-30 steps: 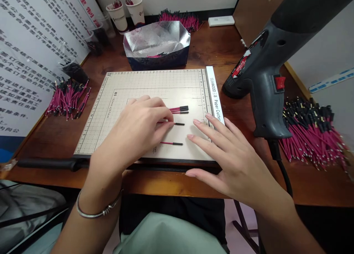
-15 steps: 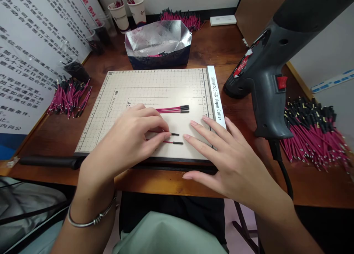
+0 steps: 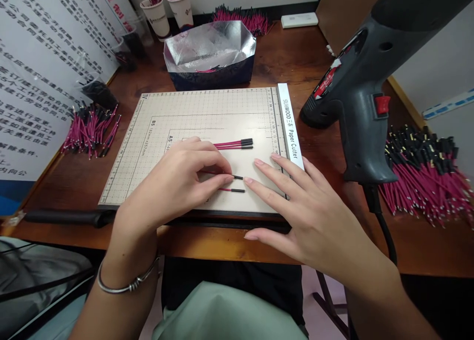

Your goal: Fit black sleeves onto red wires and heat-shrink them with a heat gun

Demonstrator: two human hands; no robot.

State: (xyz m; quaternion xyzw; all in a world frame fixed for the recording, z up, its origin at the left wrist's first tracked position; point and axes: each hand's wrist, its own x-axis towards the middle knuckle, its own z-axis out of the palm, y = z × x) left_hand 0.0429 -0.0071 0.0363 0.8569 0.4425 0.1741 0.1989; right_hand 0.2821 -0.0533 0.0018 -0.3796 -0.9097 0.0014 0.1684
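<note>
My left hand [image 3: 185, 174] pinches a thin red wire with a black sleeve [image 3: 238, 177] between thumb and forefinger, just over the paper cutter's board [image 3: 218, 103]. The sleeve's tip points right, close to my right index fingertip. My right hand [image 3: 296, 196] rests flat with spread fingers across the board's right side and holds nothing. A second sleeved wire [image 3: 237, 191] lies on the board just nearer to me, its left end hidden by my left hand. Farther up the board is a small group of sleeved wires [image 3: 237, 144], lined up side by side and partly covered by my left hand.
A foil-lined box [image 3: 211, 78] stands behind the board. A heat gun [image 3: 365, 112] is at the right, beside a big wire pile [image 3: 425, 172]. Another pile [image 3: 91, 130] lies left. Paper cups [image 3: 155, 19] are at the back. The cutter's black handle [image 3: 66, 217] juts out front left.
My left hand has shifted slightly right with the wire, bringing the black sleeve nearer my right index fingertip. My right hand stays in place. The camera view has tilted a little.
</note>
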